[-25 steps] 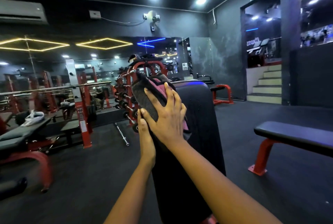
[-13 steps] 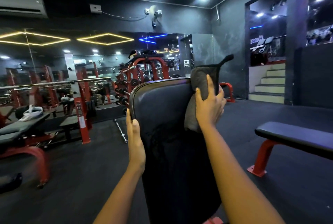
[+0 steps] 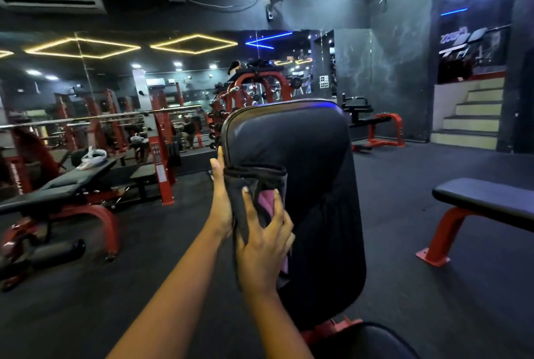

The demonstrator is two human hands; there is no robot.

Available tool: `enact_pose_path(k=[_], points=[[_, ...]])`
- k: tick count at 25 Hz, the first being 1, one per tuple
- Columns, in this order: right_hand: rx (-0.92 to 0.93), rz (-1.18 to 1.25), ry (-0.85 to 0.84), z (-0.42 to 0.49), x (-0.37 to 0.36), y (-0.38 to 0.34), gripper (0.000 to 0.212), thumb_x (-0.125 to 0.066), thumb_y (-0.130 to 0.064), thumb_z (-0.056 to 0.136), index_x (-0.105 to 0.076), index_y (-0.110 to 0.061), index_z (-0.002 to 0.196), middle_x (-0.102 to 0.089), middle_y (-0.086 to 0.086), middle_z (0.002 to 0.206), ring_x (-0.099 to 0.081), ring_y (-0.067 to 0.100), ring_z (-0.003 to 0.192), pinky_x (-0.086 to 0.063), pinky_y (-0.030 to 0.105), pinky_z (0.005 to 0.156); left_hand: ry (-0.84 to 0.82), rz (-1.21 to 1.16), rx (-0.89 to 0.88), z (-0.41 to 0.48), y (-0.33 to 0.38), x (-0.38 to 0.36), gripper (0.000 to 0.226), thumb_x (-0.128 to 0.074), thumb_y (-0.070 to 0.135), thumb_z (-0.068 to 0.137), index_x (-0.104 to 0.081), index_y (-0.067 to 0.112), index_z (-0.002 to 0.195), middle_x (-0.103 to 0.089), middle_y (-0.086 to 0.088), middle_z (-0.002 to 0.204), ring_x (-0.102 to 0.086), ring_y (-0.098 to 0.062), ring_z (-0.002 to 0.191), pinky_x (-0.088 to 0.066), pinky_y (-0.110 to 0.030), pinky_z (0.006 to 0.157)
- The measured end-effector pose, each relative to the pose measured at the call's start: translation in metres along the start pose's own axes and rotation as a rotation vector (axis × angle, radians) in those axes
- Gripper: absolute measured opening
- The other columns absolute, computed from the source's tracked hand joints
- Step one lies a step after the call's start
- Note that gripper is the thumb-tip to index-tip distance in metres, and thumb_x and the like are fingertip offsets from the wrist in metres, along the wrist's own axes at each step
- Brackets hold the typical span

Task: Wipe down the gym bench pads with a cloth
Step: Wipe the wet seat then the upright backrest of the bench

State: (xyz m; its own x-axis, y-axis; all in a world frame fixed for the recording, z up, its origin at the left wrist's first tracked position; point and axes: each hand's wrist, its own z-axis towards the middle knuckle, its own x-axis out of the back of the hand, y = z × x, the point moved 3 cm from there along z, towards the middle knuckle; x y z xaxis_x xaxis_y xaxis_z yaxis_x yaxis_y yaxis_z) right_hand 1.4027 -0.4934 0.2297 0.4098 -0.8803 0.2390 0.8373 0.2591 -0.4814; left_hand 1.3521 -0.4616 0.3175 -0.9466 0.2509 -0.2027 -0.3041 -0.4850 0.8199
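Observation:
An upright black back pad (image 3: 312, 173) of a gym bench stands right in front of me, its seat pad (image 3: 372, 341) at the bottom edge. My right hand (image 3: 264, 246) presses a dark grey cloth (image 3: 248, 182) with a pink patch flat against the pad's left side, fingers spread. Along the pad's left edge lies my left hand (image 3: 220, 199), fingers straight, touching the edge beside the cloth.
A flat black bench on red legs (image 3: 488, 202) stands to the right. An incline bench (image 3: 66, 185) with a white item on it is at the left, by red racks and a wall mirror. Steps (image 3: 471, 116) rise at the far right.
My right hand has carried the cloth from the pad's top right corner down to its left side. The left hand has stayed on the left edge. The view has tilted down slightly.

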Motion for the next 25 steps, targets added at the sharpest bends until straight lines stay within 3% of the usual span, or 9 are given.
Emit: enact_pose_path(k=[2, 4, 6, 7, 9, 14, 19, 23, 25], points=[[-0.017, 0.034, 0.017, 0.004, 0.0, 0.006, 0.076, -0.067, -0.026, 0.075, -0.031, -0.047, 0.138, -0.035, 0.009, 0.142, -0.042, 0.026, 0.111, -0.047, 0.045, 0.075, -0.01, 0.036, -0.04, -0.005, 0.004, -0.002, 0.06, -0.023, 0.058, 0.093, -0.05, 0.02, 0.131, -0.058, -0.006, 0.131, -0.055, -0.014, 0.12, -0.037, -0.032, 0.109], [-0.05, 0.052, 0.015, 0.009, 0.002, 0.014, 0.078, -0.072, -0.021, 0.074, -0.032, -0.048, 0.137, -0.039, 0.009, 0.141, -0.045, 0.026, 0.112, -0.046, 0.044, 0.077, 0.015, 0.133, -0.065, -0.011, 0.001, -0.002, 0.052, -0.016, 0.051, 0.097, -0.064, 0.035, 0.112, -0.068, 0.011, 0.114, -0.06, -0.001, 0.109, -0.042, -0.023, 0.103], [-0.088, 0.06, 0.023, 0.016, 0.005, 0.033, 0.078, -0.074, -0.02, 0.073, -0.036, -0.046, 0.135, -0.043, 0.011, 0.139, -0.048, 0.028, 0.111, -0.046, 0.045, 0.08, 0.017, 0.291, -0.04, -0.018, -0.006, 0.002, 0.05, -0.026, 0.072, 0.085, -0.039, 0.053, 0.129, -0.039, 0.018, 0.145, -0.033, 0.001, 0.135, -0.025, -0.03, 0.116], [-0.101, 0.049, 0.046, 0.021, 0.009, 0.047, 0.075, -0.073, -0.02, 0.073, -0.039, -0.045, 0.135, -0.045, 0.011, 0.138, -0.049, 0.03, 0.109, -0.046, 0.046, 0.081, 0.012, 0.369, -0.028, -0.023, -0.017, 0.007, 0.068, -0.032, 0.083, 0.073, -0.017, 0.056, 0.134, -0.014, 0.021, 0.152, -0.014, 0.001, 0.141, -0.014, -0.036, 0.119], [-0.149, 0.025, 0.117, 0.036, 0.016, 0.083, 0.067, -0.07, -0.019, 0.075, -0.043, -0.041, 0.133, -0.046, 0.011, 0.137, -0.051, 0.032, 0.107, -0.047, 0.045, 0.081, 0.021, 0.474, -0.005, -0.036, -0.039, 0.011, 0.083, -0.037, 0.089, 0.061, 0.002, 0.061, 0.129, 0.004, 0.027, 0.147, 0.0, 0.002, 0.141, -0.007, -0.039, 0.119], [-0.345, 0.06, 0.226, 0.058, 0.027, 0.146, 0.052, -0.06, -0.023, 0.088, -0.044, -0.033, 0.136, -0.043, 0.011, 0.139, -0.046, 0.033, 0.114, -0.046, 0.047, 0.086, 0.091, 0.437, 0.066, -0.065, -0.076, 0.007, 0.088, -0.045, 0.087, 0.054, 0.006, 0.068, 0.123, 0.001, 0.03, 0.14, -0.004, 0.005, 0.133, -0.012, -0.038, 0.113], [-0.589, 0.153, 0.228, 0.068, 0.032, 0.191, 0.052, -0.055, -0.031, 0.091, -0.036, -0.038, 0.14, -0.043, 0.017, 0.136, -0.044, 0.039, 0.119, -0.042, 0.044, 0.091, 0.081, 0.389, 0.092, -0.066, -0.089, 0.013, 0.068, -0.044, 0.077, 0.065, 0.003, 0.08, 0.116, 0.01, 0.031, 0.148, 0.007, -0.006, 0.144, -0.007, -0.053, 0.117], [-0.537, 0.179, 0.211, 0.031, 0.027, 0.171, 0.053, -0.054, -0.035, 0.092, -0.034, -0.037, 0.141, -0.038, 0.017, 0.141, -0.039, 0.035, 0.126, -0.036, 0.041, 0.1, 0.085, 0.373, 0.064, -0.065, -0.09, 0.012, 0.063, -0.043, 0.071, 0.07, -0.001, 0.08, 0.116, 0.007, 0.03, 0.15, 0.005, -0.004, 0.144, -0.007, -0.05, 0.118], [-0.458, 0.167, 0.202, -0.007, 0.021, 0.144, 0.053, -0.054, -0.039, 0.09, -0.037, -0.036, 0.14, -0.04, 0.016, 0.139, -0.041, 0.031, 0.124, -0.031, 0.032, 0.104, 0.087, 0.355, 0.049, -0.066, -0.089, 0.011, 0.063, -0.043, 0.068, 0.072, -0.001, 0.075, 0.119, 0.002, 0.031, 0.145, 0.0, 0.001, 0.141, -0.009, -0.043, 0.118]])
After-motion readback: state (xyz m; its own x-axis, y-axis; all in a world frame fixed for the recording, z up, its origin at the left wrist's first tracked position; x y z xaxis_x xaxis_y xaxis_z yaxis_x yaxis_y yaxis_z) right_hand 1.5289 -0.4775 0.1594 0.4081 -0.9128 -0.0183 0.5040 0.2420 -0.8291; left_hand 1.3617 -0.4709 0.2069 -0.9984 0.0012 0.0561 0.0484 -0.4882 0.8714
